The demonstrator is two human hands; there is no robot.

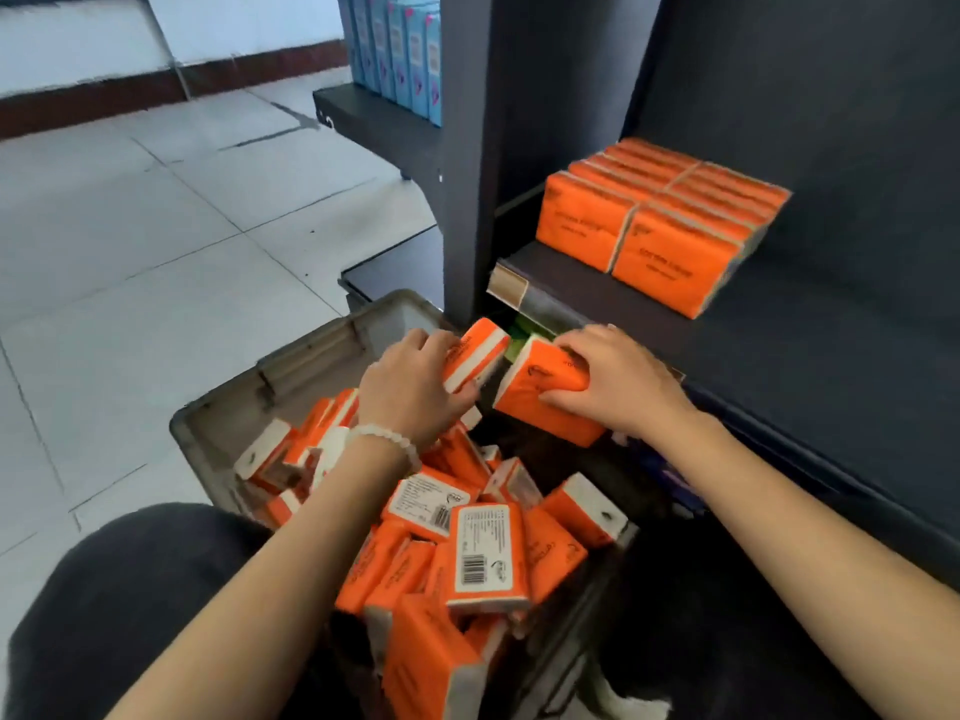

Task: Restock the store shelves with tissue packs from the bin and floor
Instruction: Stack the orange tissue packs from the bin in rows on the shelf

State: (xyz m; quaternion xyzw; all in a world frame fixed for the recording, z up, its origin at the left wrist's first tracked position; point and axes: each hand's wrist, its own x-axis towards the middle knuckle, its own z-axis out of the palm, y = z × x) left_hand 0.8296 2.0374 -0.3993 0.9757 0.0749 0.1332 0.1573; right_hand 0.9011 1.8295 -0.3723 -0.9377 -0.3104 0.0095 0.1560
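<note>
Even, soft daylight, brightest on pale floor tiles (156, 210) upper left. Dark shelf (779, 330) interior dim, detail lost in shadow. No harsh glare. Slight blur throughout, print on packs unreadable. Wide-angle bending of straight lines toward edges.

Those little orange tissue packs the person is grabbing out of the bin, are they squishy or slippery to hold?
Probably soft and light: the right hand lifts an orange pack with only fingers and thumb curled round it. The wrapper looks glossy, so it may be a bit slippery. Its flat, boxy shape should not roll; the packs on the shelf stand in tidy rows.
</note>
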